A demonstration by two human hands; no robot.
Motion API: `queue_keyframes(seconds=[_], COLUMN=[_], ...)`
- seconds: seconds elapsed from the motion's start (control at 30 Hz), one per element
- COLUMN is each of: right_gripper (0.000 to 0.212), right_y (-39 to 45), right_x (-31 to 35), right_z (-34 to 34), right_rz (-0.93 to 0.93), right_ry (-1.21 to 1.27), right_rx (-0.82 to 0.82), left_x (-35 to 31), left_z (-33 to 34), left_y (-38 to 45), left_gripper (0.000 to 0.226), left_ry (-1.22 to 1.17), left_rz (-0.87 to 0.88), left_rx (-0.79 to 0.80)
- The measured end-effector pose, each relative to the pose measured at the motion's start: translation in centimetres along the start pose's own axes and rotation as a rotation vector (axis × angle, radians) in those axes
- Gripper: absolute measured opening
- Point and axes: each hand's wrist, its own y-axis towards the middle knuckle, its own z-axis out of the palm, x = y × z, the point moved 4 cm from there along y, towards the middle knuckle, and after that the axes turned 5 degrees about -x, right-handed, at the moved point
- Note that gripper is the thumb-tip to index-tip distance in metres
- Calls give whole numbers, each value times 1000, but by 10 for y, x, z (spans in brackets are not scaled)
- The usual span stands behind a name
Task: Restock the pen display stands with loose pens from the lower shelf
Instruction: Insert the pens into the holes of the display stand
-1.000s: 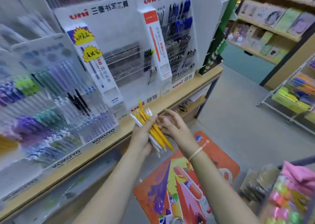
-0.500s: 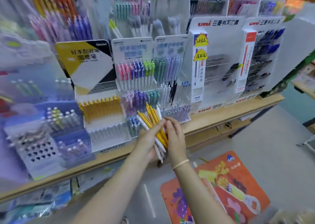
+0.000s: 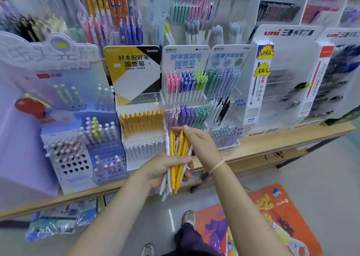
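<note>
My left hand (image 3: 162, 169) grips a bundle of yellow and white pens (image 3: 176, 159), held upright in front of the shelf edge. My right hand (image 3: 198, 142) pinches the top ends of the pens in that bundle. Straight behind stands a yellow-and-black display stand (image 3: 134, 70) with a row of yellow pens (image 3: 141, 120) and a row of white pens (image 3: 144, 150) below it. Its top clear tier (image 3: 140, 99) holds no pens.
Kokuyo stands with coloured pens (image 3: 185, 84) sit to the right, a purple stand (image 3: 81, 138) to the left, white Uni stands (image 3: 284, 76) at far right. All rest on a wooden shelf (image 3: 272, 140). Packets (image 3: 58, 220) lie on the lower shelf. An orange floor mat (image 3: 272, 216) lies below.
The view has swung left from the Uni stands to the yellow-and-black stand. Both hands kept hold of the pen bundle, which now stands more upright.
</note>
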Motion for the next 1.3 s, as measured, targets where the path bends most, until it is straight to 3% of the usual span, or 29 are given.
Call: queue_keyframes(seconds=[0.2, 0.33, 0.43, 0.67, 0.73, 0.83, 1.1, 1.3], right_gripper=[23, 13, 14, 19, 29, 33, 11, 19], right_y=[44, 79, 106, 132, 131, 131, 120, 95], right_x=[-6, 2, 2, -6, -10, -15, -24, -66], right_z=[-18, -33, -38, -22, -15, -7, 24, 56], right_rz=[17, -35, -48, 1, 13, -9, -69, -30], right_ry=[82, 40, -17, 39, 32, -5, -9, -182], right_rx=[66, 142, 185, 264, 276, 278, 106, 37], left_x=[-29, -52, -57, -34, -29, -23, -3, 31], left_z=[2, 3, 3, -23, -32, -47, -108, -146], left_y=[29, 49, 61, 62, 61, 60, 19, -4], left_gripper=[31, 37, 27, 51, 44, 32, 30, 20], left_ry=[-118, -65, -100, -147, -131, -128, -216, -194], left_rz=[117, 125, 118, 155, 156, 149, 3, -2], left_rx=[-215, -326, -431, -651, -694, -703, -683, -643])
